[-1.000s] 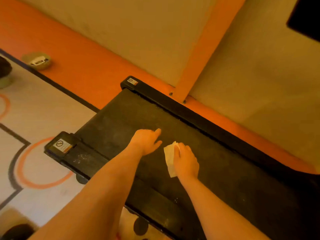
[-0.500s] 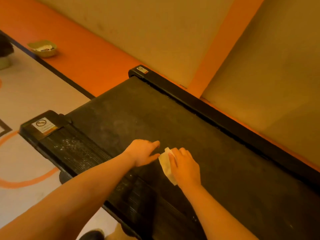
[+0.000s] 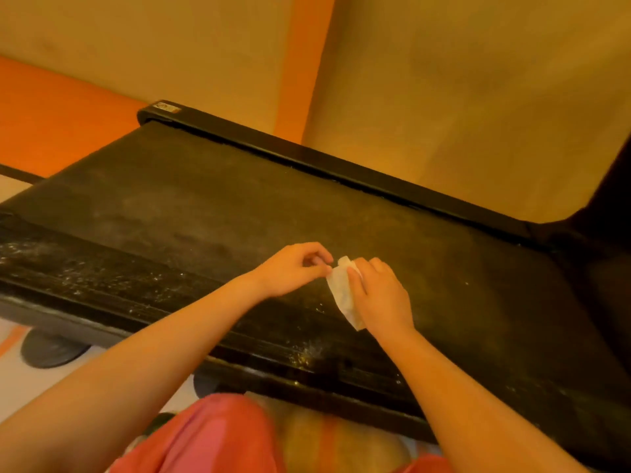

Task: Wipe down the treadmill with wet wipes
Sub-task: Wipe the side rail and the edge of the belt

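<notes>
Nearby: dusty side rail, pink garment.
Left hand: pinched edge of wet wipe.
Right hand: gripped it on treadmill belt.

Wall: tan, filling the view from twelve to three o'clock.
Stripe: orange, running up the wall at twelve o'clock.
Orange floor: lying at ten o'clock.
Pale floor: showing at eight o'clock.
Discs: dark, round, sitting on the pale floor at eight and seven o'clock.
Pink cloth: bunching at six o'clock.

Left hand and right hand hold a wipe over the treadmill.
</notes>
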The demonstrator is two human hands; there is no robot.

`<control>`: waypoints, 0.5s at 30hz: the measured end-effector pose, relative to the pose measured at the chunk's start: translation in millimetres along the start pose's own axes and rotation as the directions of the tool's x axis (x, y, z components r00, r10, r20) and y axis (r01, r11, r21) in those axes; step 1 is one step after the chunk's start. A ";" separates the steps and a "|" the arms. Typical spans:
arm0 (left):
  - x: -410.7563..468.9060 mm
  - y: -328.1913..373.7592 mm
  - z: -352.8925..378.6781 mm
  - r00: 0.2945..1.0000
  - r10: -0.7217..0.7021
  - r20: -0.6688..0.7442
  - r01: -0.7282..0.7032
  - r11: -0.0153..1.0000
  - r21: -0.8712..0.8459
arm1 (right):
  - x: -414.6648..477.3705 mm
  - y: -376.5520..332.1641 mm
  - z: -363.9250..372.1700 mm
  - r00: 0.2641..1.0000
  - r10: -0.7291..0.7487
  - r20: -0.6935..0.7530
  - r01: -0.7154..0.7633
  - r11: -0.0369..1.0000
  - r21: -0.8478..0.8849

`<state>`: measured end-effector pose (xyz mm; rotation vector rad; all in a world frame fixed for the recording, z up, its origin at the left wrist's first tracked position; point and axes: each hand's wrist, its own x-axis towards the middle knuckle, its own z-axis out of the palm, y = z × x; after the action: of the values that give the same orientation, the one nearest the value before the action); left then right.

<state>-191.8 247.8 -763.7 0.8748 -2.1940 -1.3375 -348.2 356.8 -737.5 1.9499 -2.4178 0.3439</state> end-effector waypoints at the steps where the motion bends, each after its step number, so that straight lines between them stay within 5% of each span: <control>1: 1.1 10.9 15.4 0.999 0.003 0.050 -0.001 1.000 -0.031 | -11.5 9.7 -8.0 1.000 0.013 -0.019 -0.012 1.000 0.008; 7: 15.7 86.6 85.7 0.936 0.097 0.338 -0.093 0.995 -0.027 | -70.3 68.2 -47.8 0.992 0.085 -0.092 -0.080 0.995 0.065; 15: 54.5 145.0 176.2 0.901 0.083 0.425 -0.155 0.978 0.138 | -145.8 180.7 -87.4 0.922 0.344 -0.180 -0.330 0.938 0.103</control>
<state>-385.5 369.1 -710.9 0.5285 -2.6733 -1.3946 -501.6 548.7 -703.1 1.4306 -2.6318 0.6053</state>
